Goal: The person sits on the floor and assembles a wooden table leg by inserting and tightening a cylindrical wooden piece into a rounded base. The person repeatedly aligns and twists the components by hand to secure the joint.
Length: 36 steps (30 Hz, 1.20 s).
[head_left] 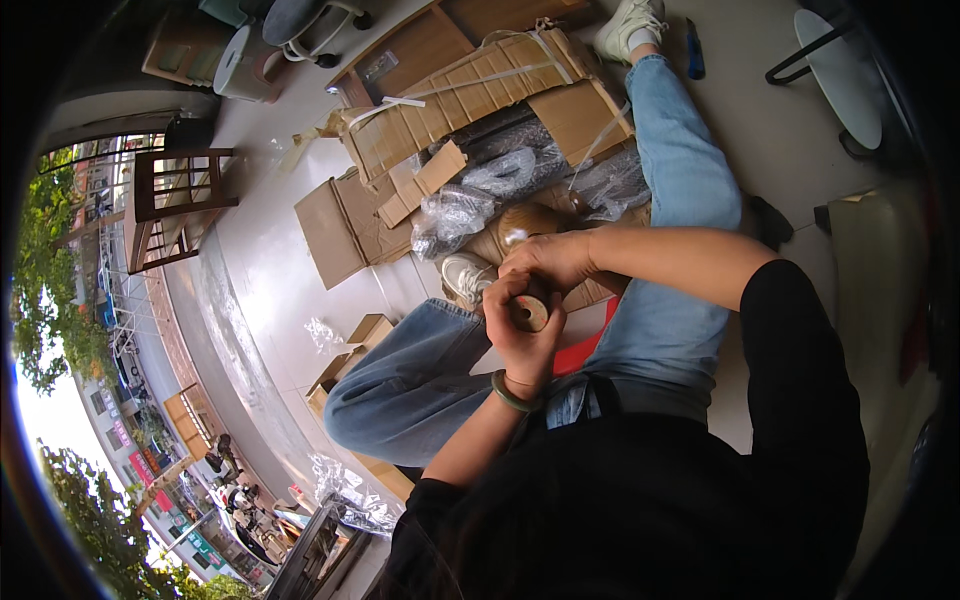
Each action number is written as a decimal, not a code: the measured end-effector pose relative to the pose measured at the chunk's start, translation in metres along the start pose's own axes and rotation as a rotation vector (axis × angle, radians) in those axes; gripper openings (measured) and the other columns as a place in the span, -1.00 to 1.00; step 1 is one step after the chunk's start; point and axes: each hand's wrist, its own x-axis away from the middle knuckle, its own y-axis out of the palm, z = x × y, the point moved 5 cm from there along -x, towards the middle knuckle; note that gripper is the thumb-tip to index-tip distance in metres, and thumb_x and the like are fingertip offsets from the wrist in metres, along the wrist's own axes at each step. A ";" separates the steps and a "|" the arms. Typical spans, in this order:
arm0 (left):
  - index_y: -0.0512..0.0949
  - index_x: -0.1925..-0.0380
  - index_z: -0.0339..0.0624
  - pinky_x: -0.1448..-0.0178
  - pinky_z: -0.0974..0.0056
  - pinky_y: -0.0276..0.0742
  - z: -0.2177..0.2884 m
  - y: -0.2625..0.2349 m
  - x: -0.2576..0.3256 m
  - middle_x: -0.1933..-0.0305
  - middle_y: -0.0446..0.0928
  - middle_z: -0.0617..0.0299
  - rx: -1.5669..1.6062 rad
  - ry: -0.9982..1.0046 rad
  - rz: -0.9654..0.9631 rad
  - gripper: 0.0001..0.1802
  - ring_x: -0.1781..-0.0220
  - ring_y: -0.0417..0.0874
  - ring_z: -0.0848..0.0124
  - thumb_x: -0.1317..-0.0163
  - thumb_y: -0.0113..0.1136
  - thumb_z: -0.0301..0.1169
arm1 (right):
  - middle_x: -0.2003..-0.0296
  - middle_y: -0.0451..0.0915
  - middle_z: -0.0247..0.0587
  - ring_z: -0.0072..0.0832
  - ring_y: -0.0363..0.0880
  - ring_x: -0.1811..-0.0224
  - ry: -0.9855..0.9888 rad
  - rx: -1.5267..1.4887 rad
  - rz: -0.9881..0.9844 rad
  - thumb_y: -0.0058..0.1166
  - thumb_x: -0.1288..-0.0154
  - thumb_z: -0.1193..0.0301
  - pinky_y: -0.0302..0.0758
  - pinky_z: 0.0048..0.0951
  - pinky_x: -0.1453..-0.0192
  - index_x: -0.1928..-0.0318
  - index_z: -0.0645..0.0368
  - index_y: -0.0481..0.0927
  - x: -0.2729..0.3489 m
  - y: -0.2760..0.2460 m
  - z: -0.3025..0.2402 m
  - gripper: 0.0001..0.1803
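Observation:
My left hand (pixel 522 350), with a green bangle at its wrist, is wrapped round a brown cylindrical piece (pixel 528 313). Its round tan end, with a small dark hole in the middle, faces up. Just beyond, my right hand (pixel 558 258) is closed against the left; its fingertips and whatever they grip are hidden. A glossy brown rounded part (pixel 525 222), apparently wooden, shows past my right hand. Whether it joins the cylindrical piece I cannot tell. Behind it lies clear bubble wrap (pixel 455 215) in an opened cardboard box (pixel 450 110).
My bent legs in jeans (pixel 410 385) frame the work on the tiled floor. A blue-handled tool (pixel 694 50) lies by my far shoe. Cardboard strips (pixel 350 355) and crumpled plastic (pixel 350 495) are at the left. A wooden chair (pixel 180 190) stands near the open front.

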 end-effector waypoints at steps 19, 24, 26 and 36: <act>0.44 0.06 -0.23 -0.21 0.19 0.43 0.008 0.008 -0.004 0.05 0.48 0.11 0.091 0.070 0.162 -0.44 -0.07 0.54 0.22 0.10 0.50 -0.59 | 0.12 0.58 -0.15 -0.14 0.53 -0.02 -0.042 0.179 0.234 0.38 0.18 0.43 0.42 -0.21 -0.18 0.10 0.17 0.51 0.016 0.001 -0.017 -0.48; 0.47 0.14 -0.22 -0.21 0.15 0.43 0.000 -0.006 -0.005 0.11 0.50 0.10 -0.094 0.128 0.010 -0.50 0.01 0.55 0.18 0.12 0.45 -0.61 | 0.14 0.57 -0.11 -0.12 0.53 0.03 -0.042 0.112 0.070 0.36 0.17 0.38 0.43 -0.18 -0.14 0.16 0.19 0.54 -0.003 0.004 -0.021 -0.53; 0.49 0.18 -0.19 -0.17 0.09 0.43 0.002 -0.008 -0.024 0.15 0.52 0.09 -0.042 0.234 -0.189 -0.51 0.03 0.54 0.07 0.21 0.43 -0.58 | 0.12 0.60 -0.11 -0.15 0.58 0.02 0.002 0.173 0.330 0.35 0.12 0.36 0.46 -0.25 -0.14 0.13 0.19 0.54 0.004 0.009 -0.018 -0.53; 0.51 0.20 -0.16 -0.14 0.11 0.49 0.003 0.009 -0.060 0.14 0.51 0.11 0.039 0.457 -0.627 -0.53 0.04 0.56 0.05 0.19 0.46 -0.51 | -0.02 0.49 -0.13 -0.21 0.46 -0.15 0.181 0.332 0.924 0.32 -0.05 0.29 0.35 -0.25 -0.32 0.00 0.16 0.49 0.034 0.031 -0.013 -0.50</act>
